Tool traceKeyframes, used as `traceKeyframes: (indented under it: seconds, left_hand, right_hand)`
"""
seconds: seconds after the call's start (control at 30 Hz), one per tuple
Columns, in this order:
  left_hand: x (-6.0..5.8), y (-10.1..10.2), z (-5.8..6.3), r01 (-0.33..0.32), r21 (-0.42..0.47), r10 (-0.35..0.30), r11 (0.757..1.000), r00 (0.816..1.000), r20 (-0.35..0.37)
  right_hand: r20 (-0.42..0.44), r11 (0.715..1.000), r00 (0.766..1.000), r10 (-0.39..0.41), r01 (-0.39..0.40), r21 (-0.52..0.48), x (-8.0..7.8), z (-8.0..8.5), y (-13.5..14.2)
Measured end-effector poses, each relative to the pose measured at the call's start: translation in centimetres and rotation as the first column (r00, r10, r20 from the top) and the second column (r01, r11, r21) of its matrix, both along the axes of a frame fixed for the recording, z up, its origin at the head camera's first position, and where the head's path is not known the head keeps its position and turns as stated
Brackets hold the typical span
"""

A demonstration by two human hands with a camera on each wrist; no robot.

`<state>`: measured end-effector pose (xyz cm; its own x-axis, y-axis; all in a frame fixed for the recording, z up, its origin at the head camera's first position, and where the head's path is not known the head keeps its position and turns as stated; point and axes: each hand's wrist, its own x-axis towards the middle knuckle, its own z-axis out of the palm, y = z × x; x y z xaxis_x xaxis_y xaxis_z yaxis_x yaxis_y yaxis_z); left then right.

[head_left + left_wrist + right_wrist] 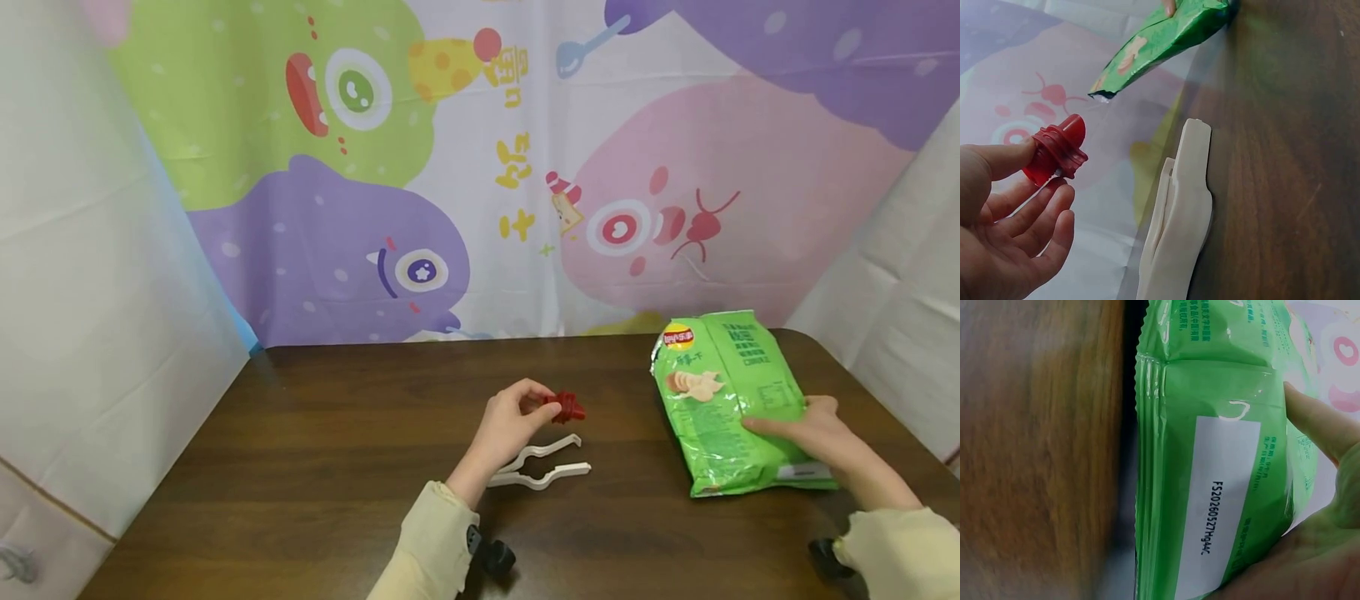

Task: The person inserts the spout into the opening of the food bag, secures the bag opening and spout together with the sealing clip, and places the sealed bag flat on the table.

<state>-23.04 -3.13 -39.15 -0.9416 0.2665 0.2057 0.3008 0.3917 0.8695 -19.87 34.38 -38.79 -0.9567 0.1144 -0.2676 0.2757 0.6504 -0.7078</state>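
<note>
Though wrinkly, glossy green bag (723, 408)

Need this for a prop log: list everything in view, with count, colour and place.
bag: 1, green, at right, in the right hand
red piece: 1, red, pinched in the left hand
tongs: apparently 1, off-white, on the table, join hidden
table: 1, dark brown, under the tongs
backdrop: 1, multicoloured, behind the table
drapes: 2, white, left and right of the table
metal fitting: 1, grey, lower-left corner of the head view
wrist devices: 2, black, one beside each sleeve
sleeves: 2, pale yellow, bottom edge
left hand: 1, bare, lower centre
right hand: 1, bare, lower right
</note>
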Motion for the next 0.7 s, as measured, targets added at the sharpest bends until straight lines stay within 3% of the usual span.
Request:
traceKeyframes:
  seconds: [0.53, 0.7]
  left_hand:
    - [0.0, 0.3, 0.1, 0.017, 0.015, -0.017, 1.0, 1.0, 0.003]
    - [-0.2, 0.3, 0.0, 0.009, 0.01, -0.009, 1.0, 1.0, -0.008]
  right_hand:
    - [-0.078, 0.995, 0.997, 0.017, -0.024, -0.093, 0.8, -0.4, -1.2]
    - [-0.09, 0.984, 0.996, -0.016, -0.001, -0.177, 0.4, -0.6, -1.5]
